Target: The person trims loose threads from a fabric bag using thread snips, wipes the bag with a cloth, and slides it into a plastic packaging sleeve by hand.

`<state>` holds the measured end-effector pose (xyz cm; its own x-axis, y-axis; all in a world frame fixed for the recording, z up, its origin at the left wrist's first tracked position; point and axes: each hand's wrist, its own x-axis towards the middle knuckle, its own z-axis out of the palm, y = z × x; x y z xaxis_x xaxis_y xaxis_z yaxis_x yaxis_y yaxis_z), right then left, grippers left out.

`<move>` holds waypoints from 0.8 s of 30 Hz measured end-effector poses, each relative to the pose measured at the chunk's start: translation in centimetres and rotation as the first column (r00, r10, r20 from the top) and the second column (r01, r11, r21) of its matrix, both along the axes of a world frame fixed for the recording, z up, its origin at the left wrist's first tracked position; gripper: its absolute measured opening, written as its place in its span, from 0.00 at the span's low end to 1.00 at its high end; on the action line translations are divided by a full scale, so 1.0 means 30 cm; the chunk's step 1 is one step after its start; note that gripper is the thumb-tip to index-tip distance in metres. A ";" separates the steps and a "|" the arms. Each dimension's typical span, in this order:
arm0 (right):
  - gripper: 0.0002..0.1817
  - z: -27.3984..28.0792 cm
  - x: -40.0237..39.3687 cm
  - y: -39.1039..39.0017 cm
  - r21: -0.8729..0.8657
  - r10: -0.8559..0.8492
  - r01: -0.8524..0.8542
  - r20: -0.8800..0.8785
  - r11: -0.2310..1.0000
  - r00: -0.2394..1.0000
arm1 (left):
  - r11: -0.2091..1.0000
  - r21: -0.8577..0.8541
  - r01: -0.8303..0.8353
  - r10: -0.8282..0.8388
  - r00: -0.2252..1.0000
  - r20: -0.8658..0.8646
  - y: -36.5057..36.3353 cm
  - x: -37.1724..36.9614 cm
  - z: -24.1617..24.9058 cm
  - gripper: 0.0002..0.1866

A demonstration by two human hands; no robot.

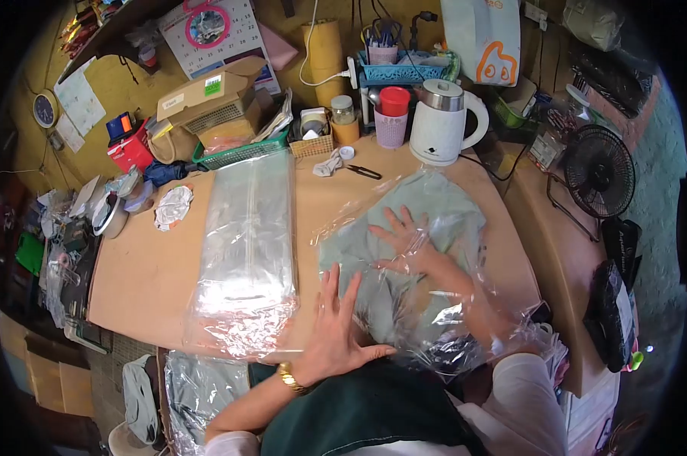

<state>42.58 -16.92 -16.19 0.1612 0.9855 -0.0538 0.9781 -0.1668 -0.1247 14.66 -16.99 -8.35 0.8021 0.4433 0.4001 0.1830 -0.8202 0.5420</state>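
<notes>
A grey-green folded garment (450, 201) lies on the tan table (146, 266), partly inside a clear plastic bag (435, 338). My right hand (408, 243) rests on the garment with its fingers spread, and the clear film covers that forearm, so the arm reaches inside the bag. At the garment's lower left edge, my left hand (340, 327) is flat with fingers apart and thumb pointing right, holding nothing. To the left lies a stack of clear plastic bags (248, 235).
Along the back stand a white kettle (438, 129), a pink cup (390, 129), small snips (364, 172) and a green basket (245, 154). A crumpled white item (174, 207) lies at left. A black fan (598, 171) stands at right.
</notes>
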 end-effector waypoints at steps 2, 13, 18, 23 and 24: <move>0.44 0.006 0.008 0.003 0.073 -0.167 0.171 -0.049 0.983 0.985 | 0.998 0.069 -0.010 0.010 1.000 0.012 0.010 -0.020 -0.133 0.52; 0.44 -0.001 -0.121 0.188 -0.017 0.056 -0.061 -0.202 0.998 0.978 | 0.826 -0.373 0.422 -0.507 0.846 -0.165 0.000 0.040 -0.181 0.07; 0.44 -0.040 -0.155 0.259 0.220 0.095 -0.097 0.018 0.971 0.995 | 0.425 -0.588 0.688 -0.803 0.587 0.106 -0.010 0.059 -0.152 0.10; 0.43 0.004 -0.167 0.270 0.093 -0.013 0.017 -0.048 0.995 0.999 | 0.357 -0.933 -0.046 0.003 0.999 -0.048 0.199 -0.072 -0.107 0.17; 0.43 0.000 -0.181 0.276 0.089 -0.010 0.015 -0.051 0.996 0.999 | 0.302 -0.951 -0.071 0.127 0.991 -0.034 0.232 -0.064 -0.127 0.19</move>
<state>37.16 -8.64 -16.20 0.1730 0.9846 0.0260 0.9680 -0.1651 -0.1889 12.72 -10.02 -12.17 0.7193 0.6137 -0.3257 0.1802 0.2879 0.9405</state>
